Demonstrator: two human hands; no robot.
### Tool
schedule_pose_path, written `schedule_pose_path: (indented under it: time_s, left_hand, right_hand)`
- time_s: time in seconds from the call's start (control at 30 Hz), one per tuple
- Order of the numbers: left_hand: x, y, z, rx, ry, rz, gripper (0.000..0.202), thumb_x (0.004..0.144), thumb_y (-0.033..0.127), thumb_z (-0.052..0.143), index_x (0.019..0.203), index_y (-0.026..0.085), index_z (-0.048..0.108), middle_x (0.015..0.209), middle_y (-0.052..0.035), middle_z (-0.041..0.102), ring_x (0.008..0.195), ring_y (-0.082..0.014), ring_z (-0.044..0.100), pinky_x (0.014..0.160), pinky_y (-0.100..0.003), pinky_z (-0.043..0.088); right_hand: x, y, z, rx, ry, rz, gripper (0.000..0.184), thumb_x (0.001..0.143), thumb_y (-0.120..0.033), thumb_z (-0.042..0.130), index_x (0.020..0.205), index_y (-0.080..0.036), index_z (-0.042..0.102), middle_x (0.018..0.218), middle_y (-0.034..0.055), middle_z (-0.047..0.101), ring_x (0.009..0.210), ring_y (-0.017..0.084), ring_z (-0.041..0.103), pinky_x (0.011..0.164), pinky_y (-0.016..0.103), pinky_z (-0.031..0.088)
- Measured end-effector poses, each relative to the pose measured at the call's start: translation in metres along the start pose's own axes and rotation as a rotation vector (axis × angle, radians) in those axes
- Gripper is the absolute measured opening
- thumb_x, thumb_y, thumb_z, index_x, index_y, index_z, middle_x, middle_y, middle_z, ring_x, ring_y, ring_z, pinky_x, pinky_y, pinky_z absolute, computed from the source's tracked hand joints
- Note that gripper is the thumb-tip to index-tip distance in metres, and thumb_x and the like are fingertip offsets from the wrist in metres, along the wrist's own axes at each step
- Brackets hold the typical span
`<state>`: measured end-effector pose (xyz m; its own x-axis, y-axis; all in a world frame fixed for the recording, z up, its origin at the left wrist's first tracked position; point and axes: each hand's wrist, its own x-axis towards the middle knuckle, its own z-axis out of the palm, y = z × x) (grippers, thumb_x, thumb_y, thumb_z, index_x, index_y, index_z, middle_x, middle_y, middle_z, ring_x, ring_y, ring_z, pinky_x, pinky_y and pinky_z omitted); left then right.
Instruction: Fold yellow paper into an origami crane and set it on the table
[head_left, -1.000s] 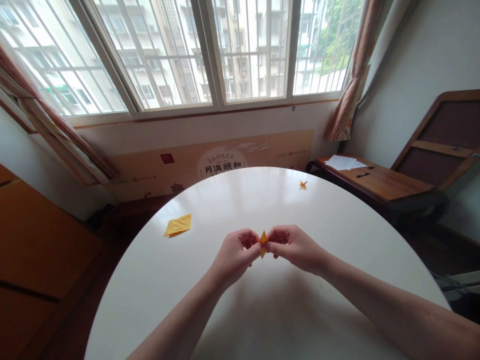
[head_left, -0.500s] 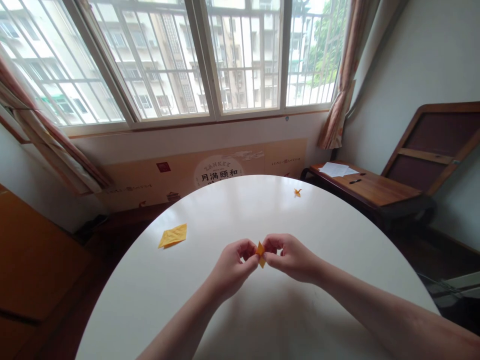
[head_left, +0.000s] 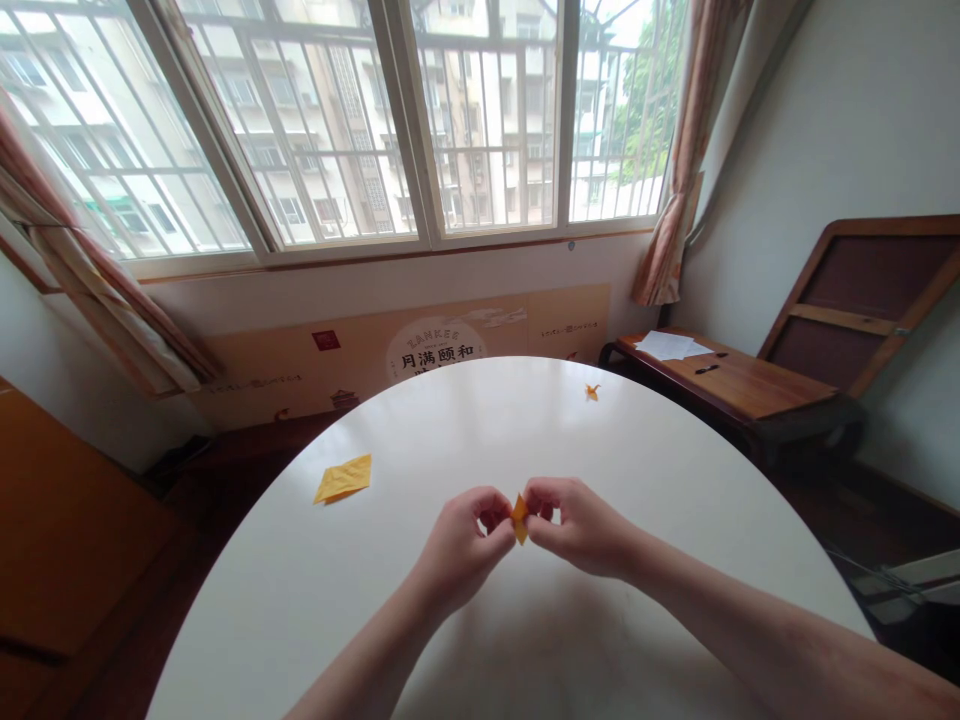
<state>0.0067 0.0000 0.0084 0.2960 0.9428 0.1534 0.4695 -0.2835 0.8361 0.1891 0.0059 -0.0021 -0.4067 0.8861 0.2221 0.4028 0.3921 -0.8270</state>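
Note:
A small piece of folded orange-yellow paper (head_left: 520, 520), slim and diamond-shaped, is held upright above the table between both hands. My left hand (head_left: 471, 540) pinches its left side between thumb and fingers. From the other side, my right hand (head_left: 574, 525) pinches the right edge in the same way. The fingertips cover the paper's middle, so its inner folds are hidden. Off to the left lies a stack or fold of yellow paper (head_left: 345, 480), and at the far right of the table sits a tiny folded orange paper figure (head_left: 592, 392).
The round white table (head_left: 315, 610) fills the foreground. Behind it at right stands a low wooden table (head_left: 772, 380) with white sheets (head_left: 664, 345) and a dark pen (head_left: 706, 369). A beige printed panel (head_left: 360, 340) runs below the barred windows.
The whole view has shifted slightly, with things sitting a little lower in the picture. Both hands keep their pinch on the folded paper, with hardly any movement.

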Motion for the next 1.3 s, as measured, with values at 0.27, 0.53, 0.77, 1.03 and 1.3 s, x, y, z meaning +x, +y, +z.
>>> schedule_pose_path:
  time_s: [0.27,0.53,0.77,1.03,1.3]
  left_hand:
    - [0.0,-0.002,0.002,0.002,-0.001,-0.002,0.007,0.069,0.017,0.051,0.064,0.017,0.056,0.063,0.0009,0.056,0.062,-0.0139,0.05,0.057,-0.024,0.038]
    - [0.001,-0.004,0.0,-0.02,0.065,-0.044,0.003,0.063,0.018,0.052,0.061,0.018,0.053,0.059,0.0021,0.053,0.058,-0.0134,0.049,0.053,-0.023,0.038]
    - [0.002,-0.003,-0.001,-0.213,-0.052,-0.076,0.007,0.068,0.024,0.056,0.065,0.017,0.056,0.061,0.0014,0.054,0.057,-0.013,0.051,0.05,-0.023,0.044]
    - [-0.002,-0.003,0.001,-0.141,-0.052,-0.016,0.008,0.072,0.021,0.054,0.069,0.016,0.061,0.066,-0.0007,0.058,0.061,-0.0132,0.054,0.05,-0.022,0.044]
    - [0.002,-0.002,0.001,-0.357,0.029,-0.14,0.004,0.063,0.021,0.055,0.063,0.018,0.053,0.055,0.004,0.051,0.049,-0.0101,0.047,0.046,-0.021,0.043]
  right_hand:
    - [0.0,-0.002,0.001,-0.051,0.022,0.01,0.005,0.072,-0.015,0.057,0.068,-0.018,0.057,0.065,-0.0025,0.06,0.06,0.012,0.051,0.057,0.023,0.037]
    - [-0.001,0.002,-0.001,0.004,0.002,-0.03,0.012,0.079,-0.016,0.056,0.082,-0.019,0.068,0.076,0.0008,0.069,0.067,0.014,0.059,0.058,0.023,0.04]
    - [0.001,0.005,0.003,0.164,0.024,0.055,0.008,0.071,-0.013,0.053,0.065,-0.019,0.054,0.061,-0.0035,0.056,0.058,0.012,0.048,0.052,0.022,0.034]
    - [-0.001,-0.001,0.004,0.251,0.014,0.104,0.007,0.068,-0.013,0.05,0.063,-0.019,0.051,0.058,-0.0037,0.053,0.055,0.012,0.046,0.05,0.023,0.032]
    - [0.0,0.003,0.005,0.246,-0.012,-0.004,0.01,0.084,-0.023,0.057,0.081,-0.018,0.066,0.076,0.0012,0.065,0.069,0.015,0.057,0.061,0.025,0.044]
